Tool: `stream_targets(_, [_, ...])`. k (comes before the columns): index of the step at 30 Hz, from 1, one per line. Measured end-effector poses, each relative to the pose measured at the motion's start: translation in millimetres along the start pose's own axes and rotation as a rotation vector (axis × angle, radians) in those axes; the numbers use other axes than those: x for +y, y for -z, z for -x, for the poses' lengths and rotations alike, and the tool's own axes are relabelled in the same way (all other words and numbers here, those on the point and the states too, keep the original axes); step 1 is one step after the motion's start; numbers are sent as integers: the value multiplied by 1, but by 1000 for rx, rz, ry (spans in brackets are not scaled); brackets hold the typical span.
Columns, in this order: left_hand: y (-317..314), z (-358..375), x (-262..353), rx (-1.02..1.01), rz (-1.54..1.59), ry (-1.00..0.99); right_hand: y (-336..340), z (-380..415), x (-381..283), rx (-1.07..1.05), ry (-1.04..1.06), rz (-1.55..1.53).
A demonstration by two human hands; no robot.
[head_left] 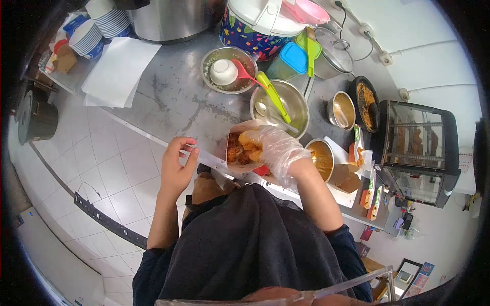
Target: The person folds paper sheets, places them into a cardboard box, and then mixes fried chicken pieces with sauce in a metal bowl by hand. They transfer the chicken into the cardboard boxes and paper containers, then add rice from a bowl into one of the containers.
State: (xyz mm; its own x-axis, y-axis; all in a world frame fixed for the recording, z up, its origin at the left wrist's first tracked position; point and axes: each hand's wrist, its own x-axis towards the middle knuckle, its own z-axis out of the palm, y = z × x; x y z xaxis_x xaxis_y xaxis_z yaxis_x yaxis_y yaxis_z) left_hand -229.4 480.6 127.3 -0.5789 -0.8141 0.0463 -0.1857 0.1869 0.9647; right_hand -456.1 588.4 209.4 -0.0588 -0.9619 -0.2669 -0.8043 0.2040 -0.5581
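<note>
My right hand point(278, 150), in a clear plastic glove, is in a brown paper food box point(245, 167) at the table's front edge. Its fingers are closed around a golden piece of fried chicken point(250, 138); the glove hides part of the grip. Darker, sauced fried pieces point(236, 152) fill the box's left side. Bare and holding nothing, my left hand point(179, 160) hovers left of the box, just off the table edge, with its fingers loosely curled and apart. Something red point(261, 170) shows under the gloved hand.
Behind the box stand a steel bowl point(253, 118) with a spoon and green-handled utensil, and another bowl point(204, 76) holding a white cup. To the right are a sauce-stained bowl point(326, 162), an open carton point(345, 178) and a glass display case point(416, 148). White paper sheets point(120, 71) lie left.
</note>
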Motion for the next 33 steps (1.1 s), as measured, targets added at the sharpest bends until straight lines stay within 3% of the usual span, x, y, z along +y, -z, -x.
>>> stream_targets(10, [7,4,-4,11,-35,12,-23,-12,18,37,-102,37])
stream_targets(13, [9,5,-6,14,-25,31,-25,-10,19,86,-94,-150])
stream_targets(22, [10,-1,-2,-5,-32,20,-23,-10,7,107,-251,-38])
stream_targets(25, [11,-5,0,-14,-57,21,-16,-6,3,83,-208,92])
stream_targets(28, [12,-10,2,-14,-62,18,-3,6,4,193,-66,252])
stream_targets(30, [13,-13,10,-5,-60,3,13,17,10,123,13,57])
stream_targets(32, [15,-15,16,0,-60,-19,38,42,-10,285,-351,-1061])
stream_targets(33, [15,-16,18,22,-43,-39,40,57,-2,394,-251,-1236])
